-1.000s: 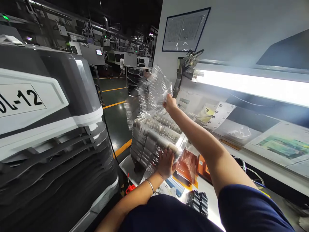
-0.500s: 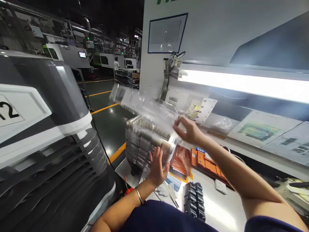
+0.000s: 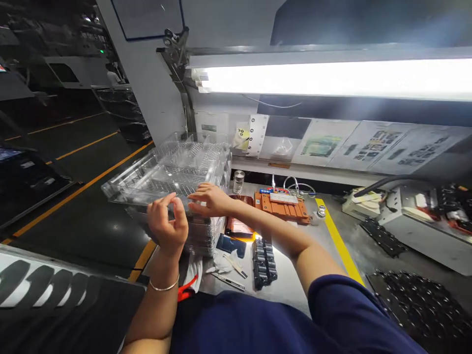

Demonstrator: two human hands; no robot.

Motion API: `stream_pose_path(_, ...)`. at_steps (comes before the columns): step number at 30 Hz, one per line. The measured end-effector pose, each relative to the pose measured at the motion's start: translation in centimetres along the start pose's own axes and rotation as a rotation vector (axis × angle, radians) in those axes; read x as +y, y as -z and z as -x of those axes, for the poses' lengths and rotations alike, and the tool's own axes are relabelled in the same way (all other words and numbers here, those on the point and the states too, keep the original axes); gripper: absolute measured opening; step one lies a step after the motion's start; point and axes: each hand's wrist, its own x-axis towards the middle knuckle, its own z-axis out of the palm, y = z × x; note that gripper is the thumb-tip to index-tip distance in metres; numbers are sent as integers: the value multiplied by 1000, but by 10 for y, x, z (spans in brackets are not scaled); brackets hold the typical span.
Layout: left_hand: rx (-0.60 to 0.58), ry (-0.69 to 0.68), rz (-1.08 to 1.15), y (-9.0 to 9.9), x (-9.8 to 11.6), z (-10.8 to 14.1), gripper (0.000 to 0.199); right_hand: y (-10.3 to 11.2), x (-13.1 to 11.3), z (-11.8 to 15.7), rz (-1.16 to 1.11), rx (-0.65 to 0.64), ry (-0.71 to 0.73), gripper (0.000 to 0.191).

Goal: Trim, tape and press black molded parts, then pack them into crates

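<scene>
A clear plastic tray (image 3: 162, 172) with compartments lies tilted on top of a stack of similar clear trays (image 3: 204, 236) at the left end of the bench. My left hand (image 3: 168, 221) is at the tray's near edge, thumb and fingertips brought close together, with a gap between them. My right hand (image 3: 210, 199) rests at the tray's near right corner, fingers stretched out over its rim. Right of the stack, an orange fixture (image 3: 282, 206) and a black ribbed part (image 3: 264, 263) lie on the bench.
A phone (image 3: 231, 245), tweezers (image 3: 228, 281), a glass jar (image 3: 238, 182) and red-handled cutters (image 3: 187, 290) are around the stack. Many black parts (image 3: 420, 305) lie at the right. A bright lamp (image 3: 313, 78) hangs above the bench.
The clear tray, raised in my right hand before, is now down on the stack. My left hand has moved from the stack's side up to the tray's edge. The view has turned right.
</scene>
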Motion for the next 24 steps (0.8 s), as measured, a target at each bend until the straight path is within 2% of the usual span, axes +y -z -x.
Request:
stream_pose_path(2,-162,-6,-32,-16,-1,3,30,-9,-2,10,-4,-7,29,29)
stream_pose_path(4,-261,9,-103,-32,-6,14,35,-18,7,36,-52,65,25,35)
stream_pose_path(6,-261,15,-172,-42,-11,28,38,-29,29,78,-105,161,-124,38)
stream_pose_path(8,-215,17,-184,-46,-12,39,39,-44,60,128,-105,148,-410,39)
stream_pose_path(9,-194,24,-166,-45,-10,43,39,-53,75,154,-83,52,-550,41)
stream_pose_path(10,-168,32,-139,-45,-5,47,39,-63,89,179,-58,-101,-655,47)
stream_pose_path(11,-126,43,-115,-44,1,50,38,-73,101,202,-29,-265,-725,55)
stream_pose_path(13,31,65,-102,-43,21,63,34,-92,116,238,23,-537,-778,69)
stream_pose_path(15,201,73,-141,-47,46,88,32,-106,123,261,42,-657,-764,70)
stream_pose_path(16,237,73,-152,-51,59,104,32,-111,125,269,37,-671,-749,67)
stream_pose_path(17,209,89,-141,-57,71,122,33,-113,127,273,27,-667,-737,63)
stream_pose_path(18,113,131,-105,-64,82,140,32,-115,129,276,14,-658,-729,59)
stream_pose_path(20,-212,354,22,-83,97,171,31,-114,135,278,-16,-644,-710,47)
stream_pose_path(22,-499,772,144,-106,102,190,33,-109,142,278,-52,-623,-698,35)
stream_pose_path(24,-622,1232,227,-129,97,197,35,-102,145,278,-77,-592,-700,38)
